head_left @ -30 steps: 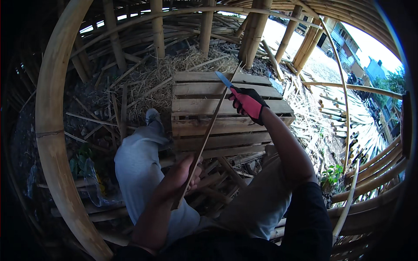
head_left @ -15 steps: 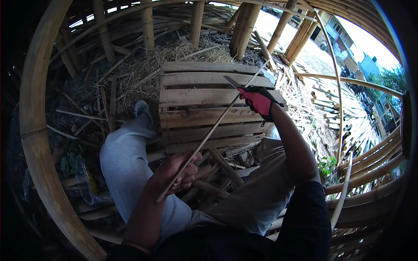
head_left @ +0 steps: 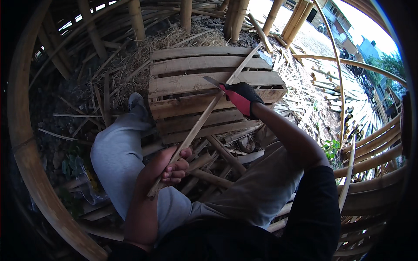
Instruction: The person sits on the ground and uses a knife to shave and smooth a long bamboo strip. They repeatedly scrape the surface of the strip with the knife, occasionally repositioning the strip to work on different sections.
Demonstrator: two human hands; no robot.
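A long bamboo strip (head_left: 204,115) runs slantwise from my lap up across a slatted wooden crate (head_left: 183,85). My bare left hand (head_left: 170,167) is closed round its lower end. In a pink and black glove, my right hand (head_left: 240,98) grips a knife (head_left: 213,81) whose blade points left over the crate slats. The blade lies against or just beside the strip, about midway along it; exact contact is hard to make out. The knife's handle is hidden inside the glove. The strip's far end reaches past the crate's far right corner.
Dry straw (head_left: 172,41) and loose bamboo pieces lie behind and left of the crate. A thick bent bamboo pole (head_left: 32,161) curves along the left. Upright bamboo posts (head_left: 185,17) stand at the back. Many cut bamboo poles (head_left: 333,87) are stacked outside at right.
The strip has turned so its broad face shows more. My right hand with the knife has moved nearer and left along it. The whole view has shifted slightly.
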